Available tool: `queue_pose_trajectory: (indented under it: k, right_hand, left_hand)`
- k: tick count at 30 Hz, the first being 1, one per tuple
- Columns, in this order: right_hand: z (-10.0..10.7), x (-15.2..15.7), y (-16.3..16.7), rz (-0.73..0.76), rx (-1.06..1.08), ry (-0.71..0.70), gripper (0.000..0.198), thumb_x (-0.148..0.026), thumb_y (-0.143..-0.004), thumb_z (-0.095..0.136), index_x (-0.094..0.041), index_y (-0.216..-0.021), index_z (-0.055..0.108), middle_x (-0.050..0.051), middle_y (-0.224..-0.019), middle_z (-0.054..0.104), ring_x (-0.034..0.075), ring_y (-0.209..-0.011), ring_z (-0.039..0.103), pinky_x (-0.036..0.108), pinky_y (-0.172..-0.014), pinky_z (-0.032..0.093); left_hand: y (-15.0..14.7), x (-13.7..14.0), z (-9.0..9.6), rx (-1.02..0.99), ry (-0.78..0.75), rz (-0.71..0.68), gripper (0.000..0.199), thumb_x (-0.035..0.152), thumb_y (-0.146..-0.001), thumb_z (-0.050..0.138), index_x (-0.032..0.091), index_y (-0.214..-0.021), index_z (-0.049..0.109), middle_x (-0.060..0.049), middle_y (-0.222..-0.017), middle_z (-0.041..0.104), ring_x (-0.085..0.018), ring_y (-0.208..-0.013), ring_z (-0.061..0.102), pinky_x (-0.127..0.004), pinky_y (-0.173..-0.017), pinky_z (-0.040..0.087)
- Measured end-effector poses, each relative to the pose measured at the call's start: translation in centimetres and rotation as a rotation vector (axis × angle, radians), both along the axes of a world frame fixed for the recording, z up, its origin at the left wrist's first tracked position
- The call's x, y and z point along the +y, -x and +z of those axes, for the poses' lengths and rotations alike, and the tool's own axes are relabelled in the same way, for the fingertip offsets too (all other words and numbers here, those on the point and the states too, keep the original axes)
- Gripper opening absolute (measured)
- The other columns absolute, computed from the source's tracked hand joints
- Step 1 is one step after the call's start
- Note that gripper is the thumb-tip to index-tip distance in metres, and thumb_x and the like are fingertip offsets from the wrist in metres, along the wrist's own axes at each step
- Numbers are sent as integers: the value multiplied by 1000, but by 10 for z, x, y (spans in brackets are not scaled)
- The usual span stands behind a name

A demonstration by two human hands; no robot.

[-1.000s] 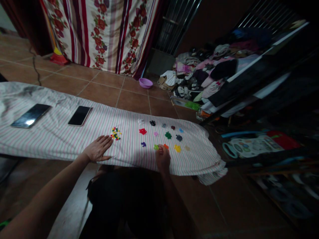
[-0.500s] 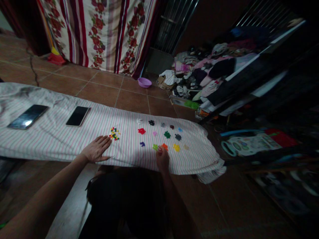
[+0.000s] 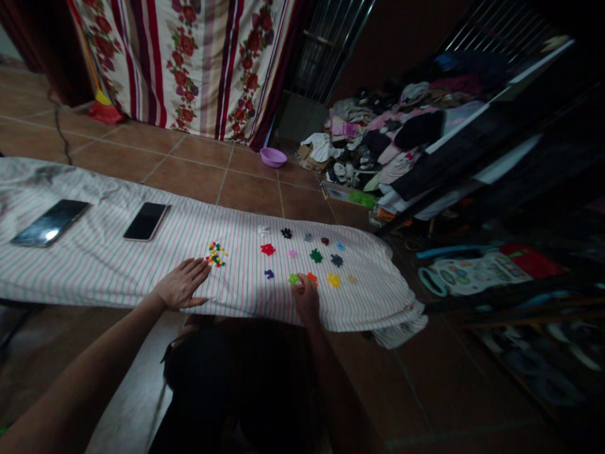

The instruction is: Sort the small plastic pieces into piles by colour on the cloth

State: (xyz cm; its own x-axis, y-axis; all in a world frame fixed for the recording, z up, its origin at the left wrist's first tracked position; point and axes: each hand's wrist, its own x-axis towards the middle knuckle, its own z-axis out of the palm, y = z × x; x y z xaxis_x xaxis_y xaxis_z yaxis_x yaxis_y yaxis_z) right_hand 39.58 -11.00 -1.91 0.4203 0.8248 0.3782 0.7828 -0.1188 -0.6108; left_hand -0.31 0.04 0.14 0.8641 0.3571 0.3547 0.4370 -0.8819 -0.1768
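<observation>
My left hand (image 3: 183,285) lies flat on the striped cloth (image 3: 118,271), fingers outstretched, its tips beside a mixed heap of small red, yellow, green and white pieces (image 3: 216,255). Farther right, my right hand (image 3: 307,299) has its thumb and fingers pinched at the light green pieces (image 3: 293,279); whatever is between them is hidden. Orange pieces (image 3: 312,277) show just behind that hand. Around it sit separate little piles: dark blue (image 3: 269,274), yellow (image 3: 333,280), beige (image 3: 351,279), red (image 3: 268,250), pink (image 3: 292,253), dark green (image 3: 316,255) and dark grey (image 3: 336,260).
Along the far row are white (image 3: 263,231), black (image 3: 286,233), grey (image 3: 308,237), brown (image 3: 325,241) and light blue (image 3: 340,246) piles. A phone (image 3: 147,221) and a tablet-like device (image 3: 51,222) lie at left. Beyond stands a purple basin (image 3: 273,157) on the floor.
My right hand's fingertips have shifted slightly left and upward, onto the light green pile. My left hand stays flat in the same spot.
</observation>
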Motion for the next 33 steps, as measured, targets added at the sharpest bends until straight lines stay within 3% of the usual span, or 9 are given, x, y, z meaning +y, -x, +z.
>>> queue_pose_trajectory:
  k: [12, 22, 33]
  right_hand:
    - [7, 6, 2, 37, 2, 72, 41, -33, -77, 58, -12, -112, 65, 13, -100, 60, 19, -71, 55, 39, -73, 54]
    - [8, 13, 6, 23, -121, 79, 33, -31, -83, 50, -14, -106, 68, 13, -95, 62, 26, -92, 55, 42, -85, 49]
    - [12, 14, 7, 40, -54, 63, 38, -35, -81, 54, -14, -111, 65, 13, -99, 60, 23, -82, 56, 42, -80, 52]
  left_hand:
    - [0, 0, 0, 2, 29, 2, 72, 60, -91, 46, 1, -132, 53, -27, -133, 54, -40, -126, 49, -52, -104, 40]
    - [0, 0, -2, 16, 26, 20, 74, 61, -89, 48, 1, -132, 54, -27, -134, 54, -40, -126, 48, -52, -104, 39]
    - [0, -1, -2, -9, 54, 14, 74, 61, -91, 47, 1, -134, 52, -28, -134, 53, -40, -127, 48, -53, -105, 38]
